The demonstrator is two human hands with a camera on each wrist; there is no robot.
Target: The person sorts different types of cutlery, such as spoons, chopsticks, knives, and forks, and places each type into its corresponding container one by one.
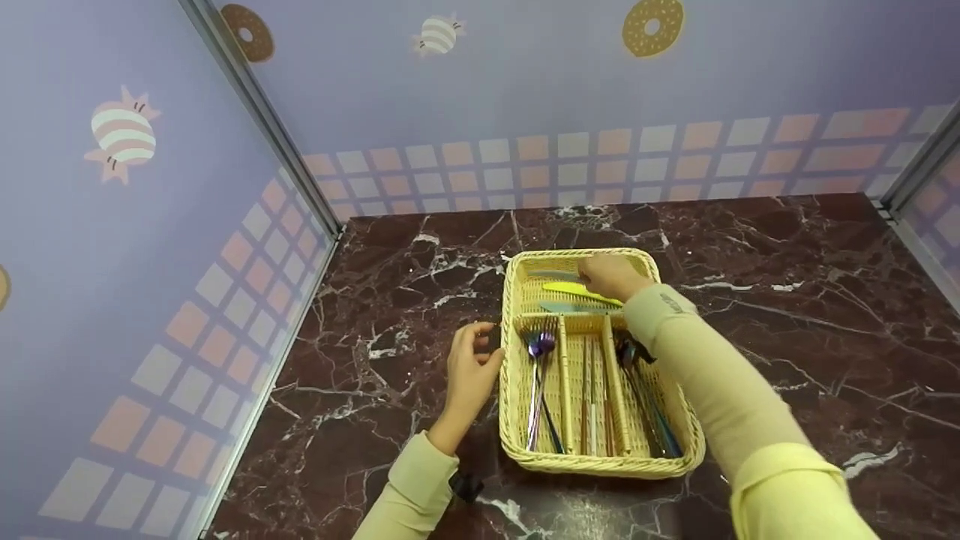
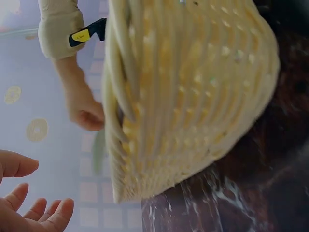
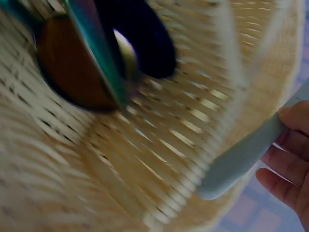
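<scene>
A yellow woven basket (image 1: 510, 420) holds cutlery in divided compartments. In its far compartment, my right hand (image 1: 611, 276) pinches a grey-blue knife (image 1: 553, 276); the right wrist view shows the thumb and fingers (image 3: 292, 154) on that knife (image 3: 241, 157). Nearer me in the same compartment lie a yellow knife (image 1: 574, 290) and another bluish knife (image 1: 570, 307). Beside the basket's left wall, my left hand (image 1: 471, 375) holds nothing, its fingers loosely bent. The left wrist view shows this hand (image 2: 36, 210) apart from the basket wall (image 2: 193, 96).
Forks (image 1: 534, 397) lie in the left compartment, chopsticks (image 1: 593, 405) in the middle one, and dark spoons (image 1: 649, 405) in the right one. The basket stands on a dark red marbled table (image 1: 390, 300). Patterned panels (image 1: 465, 97) rise behind and at both sides.
</scene>
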